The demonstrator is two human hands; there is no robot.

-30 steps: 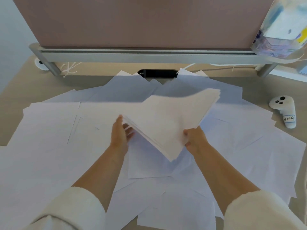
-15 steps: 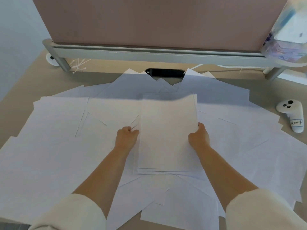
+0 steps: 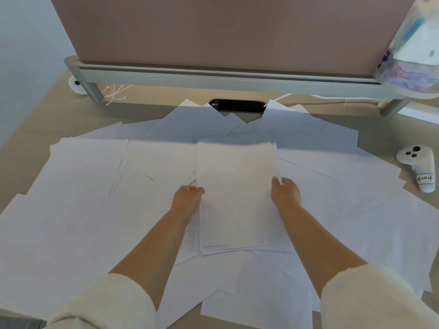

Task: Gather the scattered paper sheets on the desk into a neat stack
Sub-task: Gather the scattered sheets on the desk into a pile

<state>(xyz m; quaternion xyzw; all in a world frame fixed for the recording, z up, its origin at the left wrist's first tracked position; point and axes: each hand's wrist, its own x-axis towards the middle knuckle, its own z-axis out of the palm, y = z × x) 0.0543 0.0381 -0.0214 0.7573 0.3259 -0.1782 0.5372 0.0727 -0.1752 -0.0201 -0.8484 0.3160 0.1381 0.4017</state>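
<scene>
We see a squared-up stack of plain white paper sheets [image 3: 237,198] lying in the middle of the beige wooden desk [image 3: 23,129], its long edges running away from the person. It rests on a wide layer of loose white sheets [image 3: 83,186] that fan out across the desk at many angles. A few edges at the stack's near end are slightly out of line.

The left hand [image 3: 187,198] grips the stack's left edge with curled fingers. The right hand [image 3: 285,195] holds the right edge, with the thumb lying on the top sheet. Both forearms are bare below cream fleecy sleeves [image 3: 107,305].

Well to the right, a white handheld controller with a handwritten label [image 3: 420,167] lies on the desk. Behind the papers we see a black oval cable slot [image 3: 237,106], a grey metal rail [image 3: 213,77] and a dusty-pink partition panel [image 3: 225,32].
</scene>
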